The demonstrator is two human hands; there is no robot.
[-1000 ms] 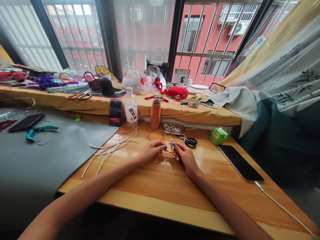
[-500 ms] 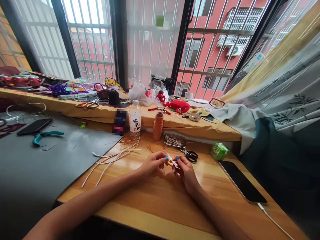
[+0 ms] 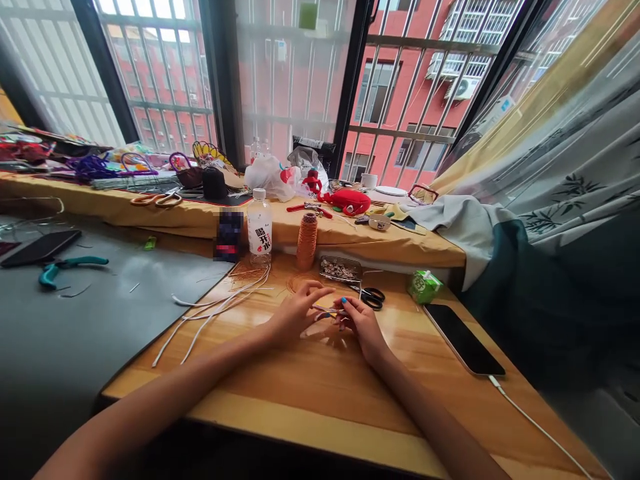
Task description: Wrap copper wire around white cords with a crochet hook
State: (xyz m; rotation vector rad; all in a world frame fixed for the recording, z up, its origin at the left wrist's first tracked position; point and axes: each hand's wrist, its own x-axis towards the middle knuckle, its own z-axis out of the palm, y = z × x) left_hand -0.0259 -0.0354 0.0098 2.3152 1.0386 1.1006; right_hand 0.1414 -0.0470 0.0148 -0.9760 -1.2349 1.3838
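Observation:
Over the wooden table (image 3: 280, 400), my right hand (image 3: 364, 328) pinches a small, narrow piece of white strip with yellow on it (image 3: 330, 310). Its exact kind cannot be made out. My left hand (image 3: 295, 313) is at the other end of this piece, fingers stretched and apart, the thumb low beside the piece. Whether the left fingertips touch it is unclear. Just behind my hands lie black-handled scissors (image 3: 373, 297) and a clear box of small pale bits (image 3: 341, 269). A cone of orange thread (image 3: 307, 241) stands farther back.
White cords (image 3: 210, 319) trail over the table at left, beside a bottle (image 3: 260, 227). Teal pliers (image 3: 70, 268) lie on the grey mat (image 3: 130, 313). At right are a green carton (image 3: 424, 287) and a phone (image 3: 465, 340) on a cable. Craft items crowd the cloth-covered sill (image 3: 410, 243).
My left fingers have gone from pinching the small piece to spreading apart beside it. My right hand keeps its pinch, and the piece is turned flatter. The view has shifted slightly right and down.

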